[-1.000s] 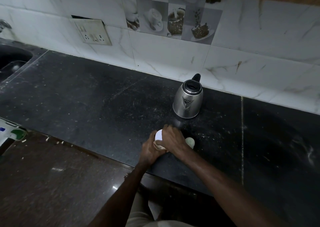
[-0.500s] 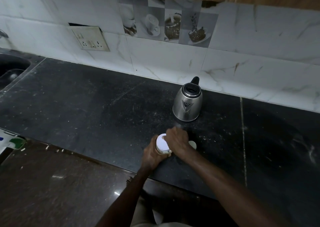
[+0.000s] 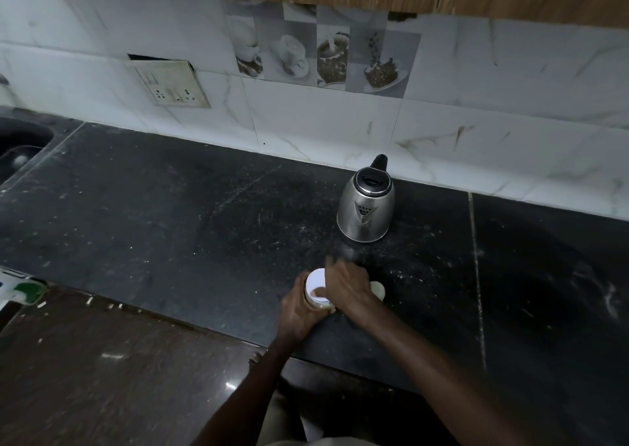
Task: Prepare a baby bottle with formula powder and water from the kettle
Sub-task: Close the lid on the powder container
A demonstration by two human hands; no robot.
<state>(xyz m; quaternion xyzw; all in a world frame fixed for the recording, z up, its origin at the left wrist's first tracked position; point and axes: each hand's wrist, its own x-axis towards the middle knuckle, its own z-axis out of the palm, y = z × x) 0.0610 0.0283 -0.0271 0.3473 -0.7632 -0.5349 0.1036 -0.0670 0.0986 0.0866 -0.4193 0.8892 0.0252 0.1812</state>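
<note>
A small container with a round white lid stands near the front edge of the black counter. My left hand is wrapped around its body from the left. My right hand grips the lid's right side, thumb lying on top and one finger lifted and blurred. A pale round object peeks out just behind my right hand; most of it is hidden. The steel kettle stands with its black lid closed, a short way behind my hands and apart from them.
A sink is sunk into the counter at far left. A socket plate sits on the tiled wall, with wooden cabinets above. Something green and white lies past the counter's left front edge. A seam runs across the counter to the right.
My right hand has slid to the right off the top of the container, so the white lid shows more. My left hand keeps its hold. The kettle has not moved.
</note>
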